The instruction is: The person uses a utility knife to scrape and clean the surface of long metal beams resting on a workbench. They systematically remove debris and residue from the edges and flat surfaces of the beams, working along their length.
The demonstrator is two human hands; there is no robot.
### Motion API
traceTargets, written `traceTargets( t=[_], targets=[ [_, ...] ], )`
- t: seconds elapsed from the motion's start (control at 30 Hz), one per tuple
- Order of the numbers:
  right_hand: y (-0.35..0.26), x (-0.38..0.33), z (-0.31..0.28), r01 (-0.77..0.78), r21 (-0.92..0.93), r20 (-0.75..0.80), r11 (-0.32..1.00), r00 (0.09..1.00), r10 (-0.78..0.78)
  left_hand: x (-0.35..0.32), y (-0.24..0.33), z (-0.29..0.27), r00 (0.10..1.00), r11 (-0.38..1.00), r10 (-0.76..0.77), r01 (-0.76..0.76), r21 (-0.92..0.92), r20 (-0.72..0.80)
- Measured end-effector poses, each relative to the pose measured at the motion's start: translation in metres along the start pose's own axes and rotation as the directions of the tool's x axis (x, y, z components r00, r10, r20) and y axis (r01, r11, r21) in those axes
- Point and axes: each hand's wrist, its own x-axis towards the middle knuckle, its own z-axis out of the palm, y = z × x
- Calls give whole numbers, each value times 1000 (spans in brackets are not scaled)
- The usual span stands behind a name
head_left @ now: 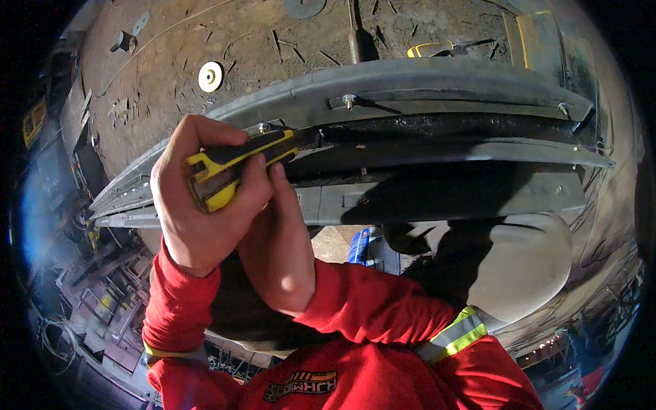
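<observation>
The left hand (198, 232) is clamped round a yellow-and-black tool (240, 161), thumb below and fingers above, so the tool lies within its curl and juts out toward the right. The right hand (278, 208), partly hidden behind the left, brings its fingertips up against the tool's jutting end; how tightly they close, I cannot tell. Gripping one end and bracing the other probably steadies it, and raising it over the curved metal strips (444, 78) likely gives the fingers room.

Those strips run along the near side of the brown surface (171, 58); a bolt (349, 101) stands in the farthest one, perhaps to fasten it. Beyond them, a white disc (210, 76) lies toward the surface's left edge, and a second yellow tool (430, 50) toward its right edge, apart from both hands.
</observation>
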Motion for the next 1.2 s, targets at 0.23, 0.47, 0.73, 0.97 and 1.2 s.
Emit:
traceTargets(
  t=[0.23, 0.47, 0.73, 0.97, 1.2],
  targets=[
    [-6, -4, 0, 38, -132, -67, 990, 997, -47, -4, 1, 5, 996, 995, 73, -69, 73, -58],
    [-12, 1, -2, 50, -212, -42, 976, 997, -60, -3, 1, 8, 991, 989, 90, -77, 125, -101],
    [-16, 14, -2, 49, -272, 9, 961, 999, -48, 6, 1, 9, 985, 992, 46, -25, 122, -169],
    [-15, 23, -4, 41, -234, 54, 971, 998, -29, 9, 6, 10, 981, 990, 77, -55, 130, -176],
    [-11, 24, 2, 37, -103, 67, 994, 997, -31, 8, 6, 14, 973, 986, 114, -85, 147, -203]
  ],
)
